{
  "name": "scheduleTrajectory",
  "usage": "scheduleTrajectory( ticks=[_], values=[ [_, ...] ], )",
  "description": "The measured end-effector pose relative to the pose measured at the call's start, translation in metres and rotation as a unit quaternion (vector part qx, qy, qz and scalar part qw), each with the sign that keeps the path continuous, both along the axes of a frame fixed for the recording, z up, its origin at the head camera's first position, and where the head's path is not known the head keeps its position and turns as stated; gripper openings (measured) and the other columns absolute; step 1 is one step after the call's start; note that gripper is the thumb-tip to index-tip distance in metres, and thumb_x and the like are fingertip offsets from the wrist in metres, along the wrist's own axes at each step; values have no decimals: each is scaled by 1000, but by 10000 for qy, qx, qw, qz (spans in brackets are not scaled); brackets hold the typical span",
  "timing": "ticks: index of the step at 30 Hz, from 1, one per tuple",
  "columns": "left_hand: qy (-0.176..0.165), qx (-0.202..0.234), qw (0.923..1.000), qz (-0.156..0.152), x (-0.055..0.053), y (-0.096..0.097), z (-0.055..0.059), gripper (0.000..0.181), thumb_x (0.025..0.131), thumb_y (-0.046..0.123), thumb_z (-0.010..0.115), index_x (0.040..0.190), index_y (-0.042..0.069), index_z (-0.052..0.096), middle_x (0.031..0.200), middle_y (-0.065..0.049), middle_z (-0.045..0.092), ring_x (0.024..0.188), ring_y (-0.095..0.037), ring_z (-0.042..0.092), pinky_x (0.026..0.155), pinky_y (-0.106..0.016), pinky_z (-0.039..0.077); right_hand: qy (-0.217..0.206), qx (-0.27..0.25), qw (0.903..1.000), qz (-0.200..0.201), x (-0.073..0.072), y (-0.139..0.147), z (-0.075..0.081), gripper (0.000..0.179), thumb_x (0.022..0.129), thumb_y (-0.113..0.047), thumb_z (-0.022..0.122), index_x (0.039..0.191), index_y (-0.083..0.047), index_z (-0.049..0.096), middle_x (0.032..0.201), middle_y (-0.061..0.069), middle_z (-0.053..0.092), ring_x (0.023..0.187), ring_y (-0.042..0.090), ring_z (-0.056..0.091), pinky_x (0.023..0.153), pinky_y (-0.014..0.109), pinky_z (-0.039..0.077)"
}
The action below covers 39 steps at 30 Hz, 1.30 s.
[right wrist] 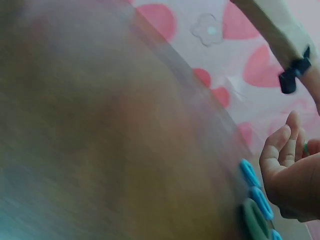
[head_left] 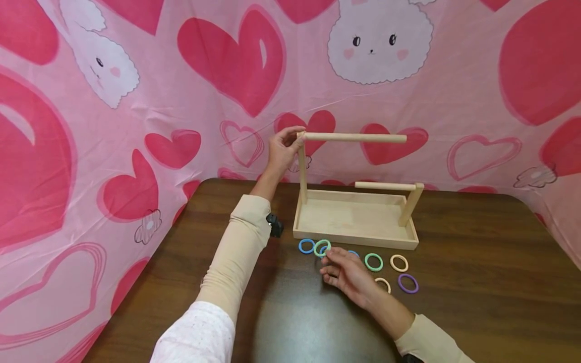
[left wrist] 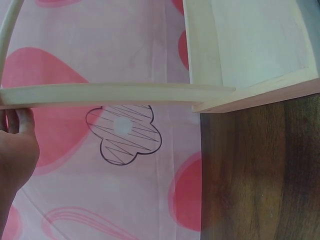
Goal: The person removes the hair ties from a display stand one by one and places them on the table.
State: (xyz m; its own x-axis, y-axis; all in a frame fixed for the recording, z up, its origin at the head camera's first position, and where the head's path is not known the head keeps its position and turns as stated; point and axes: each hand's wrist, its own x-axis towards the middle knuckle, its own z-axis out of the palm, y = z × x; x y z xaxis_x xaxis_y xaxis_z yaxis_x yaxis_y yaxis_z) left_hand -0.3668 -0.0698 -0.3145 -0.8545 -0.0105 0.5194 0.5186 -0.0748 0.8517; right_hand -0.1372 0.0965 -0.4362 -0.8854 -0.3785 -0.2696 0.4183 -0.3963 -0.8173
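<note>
My left hand (head_left: 282,150) holds the top corner of a wooden stand, where the tall post (head_left: 302,174) meets a long round rod (head_left: 356,137). In the left wrist view its fingers (left wrist: 26,120) lie against the underside of the post (left wrist: 115,94). Over the table, in front of the stand's tray base (head_left: 354,239), my right hand (head_left: 351,277) pinches a light green ring (head_left: 315,247) between thumb and fingertips. The held ring overlaps a blue ring behind it in the head view. In the right wrist view, the hand (right wrist: 295,180) mostly hides the held ring.
On the dark wooden table (head_left: 490,252) lie a blue ring (head_left: 299,246), a green ring (head_left: 373,254), a beige ring (head_left: 399,255) and a purple ring (head_left: 408,292). The right hand partly covers other rings. A shorter rod (head_left: 385,186) tops the stand's right post (head_left: 410,206). Pink printed cloth (head_left: 172,75) hangs behind.
</note>
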Motion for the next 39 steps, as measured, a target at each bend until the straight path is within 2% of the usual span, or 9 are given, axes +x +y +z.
scheduleTrajectory(
  ticks=[4,11,17,24,30,35,39],
  values=[
    [-9,-3,10000,3,1,0,1,25,89,-9,70,113,-15,66,93,-14,74,74,2,61,73,-14,53,-130,127,9998,57,9,-8,-3,14,107,-14,47,98,-20,55,85,-9,68,74,5,69,73,22,55],
    [-46,-102,9999,6,3,1,2,26,90,-7,70,115,-14,67,100,-23,71,76,1,62,75,-14,54,-261,281,9987,324,23,-17,-8,8,105,-13,49,100,-15,55,87,-7,73,74,4,71,69,19,56],
    [-18,-63,10000,36,0,1,3,25,90,-8,70,114,-14,67,96,-17,73,75,1,61,73,-14,53,-371,532,9970,433,29,-21,-12,4,104,-14,51,104,-12,54,90,-6,75,75,4,72,66,17,56],
    [-69,-37,10000,13,1,1,3,25,90,-8,70,114,-14,68,94,-12,73,75,2,61,72,-14,53,-167,1124,9921,540,27,-22,-16,7,105,-15,51,103,-9,55,94,-4,76,73,3,72,64,17,56],
    [-95,-62,9999,92,4,1,3,24,90,-7,70,113,-13,69,95,-13,73,73,0,60,67,-14,52,66,1739,9829,605,19,-15,-14,10,104,-10,48,106,-3,54,92,-1,77,69,4,73,62,18,57],
    [-48,-58,9999,80,2,0,4,25,90,-7,71,113,-13,68,95,-14,74,74,1,60,70,-14,53,319,2038,9749,842,11,-10,-15,14,104,-10,47,106,1,55,92,2,77,70,6,73,61,20,59],
    [0,-111,9999,112,1,-1,3,25,89,-7,71,113,-13,69,93,-12,74,73,3,60,70,-14,53,492,2260,9684,936,8,-9,-17,18,102,-10,49,104,5,59,86,2,76,67,6,72,60,22,59]
  ],
)
